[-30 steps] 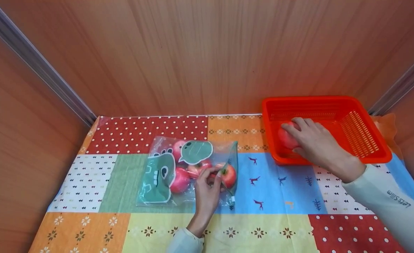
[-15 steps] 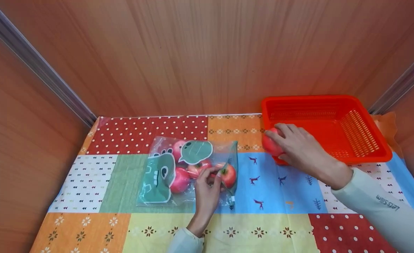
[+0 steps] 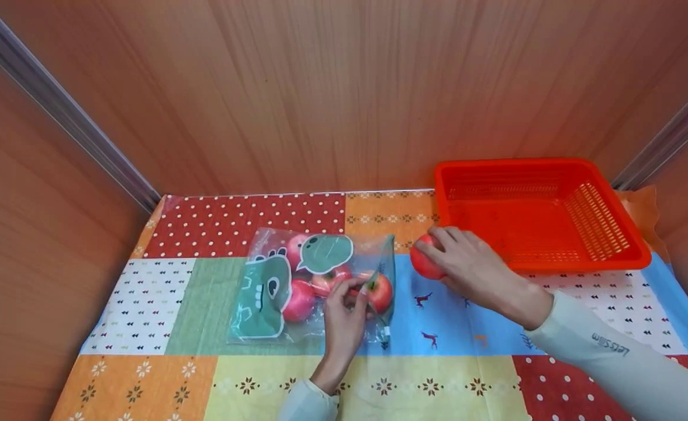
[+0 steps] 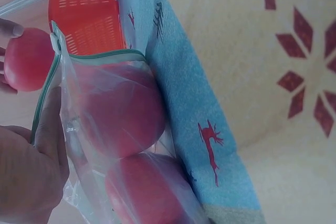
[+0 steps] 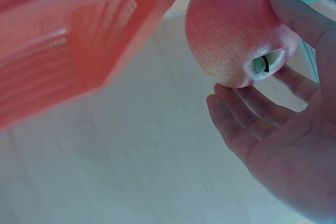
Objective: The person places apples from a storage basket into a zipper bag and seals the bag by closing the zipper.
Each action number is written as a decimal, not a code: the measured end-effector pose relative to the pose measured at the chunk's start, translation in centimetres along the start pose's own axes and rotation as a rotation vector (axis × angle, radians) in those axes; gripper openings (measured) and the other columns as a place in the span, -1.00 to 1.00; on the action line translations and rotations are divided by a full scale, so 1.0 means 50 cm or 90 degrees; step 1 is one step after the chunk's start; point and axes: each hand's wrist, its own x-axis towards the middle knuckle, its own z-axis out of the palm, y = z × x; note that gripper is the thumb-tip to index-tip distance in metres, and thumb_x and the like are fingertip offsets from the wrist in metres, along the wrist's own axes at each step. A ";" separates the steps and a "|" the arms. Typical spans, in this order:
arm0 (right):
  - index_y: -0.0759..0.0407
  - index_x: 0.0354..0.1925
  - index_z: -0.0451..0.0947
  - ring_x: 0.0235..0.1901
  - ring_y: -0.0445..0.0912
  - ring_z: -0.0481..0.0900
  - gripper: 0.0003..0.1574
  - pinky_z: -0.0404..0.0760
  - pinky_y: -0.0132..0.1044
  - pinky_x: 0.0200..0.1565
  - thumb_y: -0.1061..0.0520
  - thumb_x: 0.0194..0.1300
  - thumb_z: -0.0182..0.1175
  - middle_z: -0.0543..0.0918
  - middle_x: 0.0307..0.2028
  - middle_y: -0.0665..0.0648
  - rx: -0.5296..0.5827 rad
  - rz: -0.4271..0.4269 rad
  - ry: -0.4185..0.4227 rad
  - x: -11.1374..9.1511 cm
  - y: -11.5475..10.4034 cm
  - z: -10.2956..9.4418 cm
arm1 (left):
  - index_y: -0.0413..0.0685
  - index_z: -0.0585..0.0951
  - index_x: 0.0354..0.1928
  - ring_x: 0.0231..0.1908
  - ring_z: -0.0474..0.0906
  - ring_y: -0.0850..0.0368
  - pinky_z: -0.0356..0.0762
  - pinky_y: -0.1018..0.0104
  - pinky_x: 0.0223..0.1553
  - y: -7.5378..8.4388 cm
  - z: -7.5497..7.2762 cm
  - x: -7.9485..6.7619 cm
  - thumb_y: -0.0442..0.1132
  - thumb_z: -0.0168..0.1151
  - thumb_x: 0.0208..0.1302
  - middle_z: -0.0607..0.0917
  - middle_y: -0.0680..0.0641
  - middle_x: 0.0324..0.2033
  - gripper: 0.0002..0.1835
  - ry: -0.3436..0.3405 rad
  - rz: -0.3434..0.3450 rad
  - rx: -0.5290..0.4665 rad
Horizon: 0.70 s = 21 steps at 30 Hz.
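Observation:
A clear zip bag [image 3: 344,327] with a green cartoon print lies on the patchwork cloth, several red apples [image 3: 298,300] inside it. My left hand [image 3: 345,316] pinches the upper layer of the bag near its zip edge [image 4: 107,54], holding the mouth apart; one apple [image 4: 123,111] sits just inside that mouth. Between the bag and the basket, my right hand [image 3: 466,266] grips another apple [image 3: 425,258] by its sides. In the right wrist view the stem hollow of this apple [image 5: 236,30] faces the palm.
An orange-red plastic basket [image 3: 545,269] with slotted walls stands at the back right, close to my right hand. Wood-grain panels [image 3: 344,99] rise behind and on both sides. The patchwork cloth [image 3: 262,374] covers the table.
My right hand has lifted the apple out of the basket and carried it left over the rim toward the bag's mouth. My left hand and the bag have stayed in place.

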 end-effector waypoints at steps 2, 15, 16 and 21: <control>0.08 0.35 0.49 0.16 0.21 0.58 0.04 0.75 0.10 0.09 0.10 -0.07 0.74 0.57 0.20 0.31 -0.001 -0.007 -0.002 0.001 -0.009 0.010 | -0.20 0.71 0.06 -0.39 0.68 0.04 0.77 0.30 -0.37 -0.001 0.001 0.000 -0.43 0.27 0.47 0.63 -0.13 -0.14 -0.80 0.003 0.002 0.002; 0.10 0.33 0.48 0.17 0.26 0.59 -0.05 0.70 0.20 0.16 0.13 0.02 0.70 0.56 0.23 0.33 0.015 -0.040 -0.027 0.005 -0.054 0.075 | -0.24 0.71 0.04 -0.40 0.69 0.05 0.76 0.31 -0.40 -0.006 0.001 -0.001 -0.44 0.27 0.47 0.62 -0.13 -0.16 -0.81 0.006 0.017 0.007; 0.10 0.33 0.49 0.17 0.25 0.59 -0.05 0.70 0.19 0.15 0.13 0.01 0.70 0.56 0.22 0.33 0.015 -0.038 -0.031 0.004 -0.057 0.079 | -0.24 0.71 0.04 -0.40 0.69 0.05 0.76 0.31 -0.40 -0.006 0.001 -0.001 -0.44 0.27 0.47 0.62 -0.13 -0.16 -0.82 0.005 0.016 0.006; 0.07 0.34 0.50 0.16 0.21 0.59 -0.02 0.71 0.14 0.15 0.12 -0.02 0.71 0.57 0.19 0.29 0.018 -0.028 -0.051 0.006 -0.069 0.093 | -0.24 0.71 0.04 -0.42 0.69 0.03 0.76 0.31 -0.41 -0.007 0.000 -0.001 -0.43 0.27 0.47 0.63 -0.14 -0.16 -0.82 0.006 0.017 0.003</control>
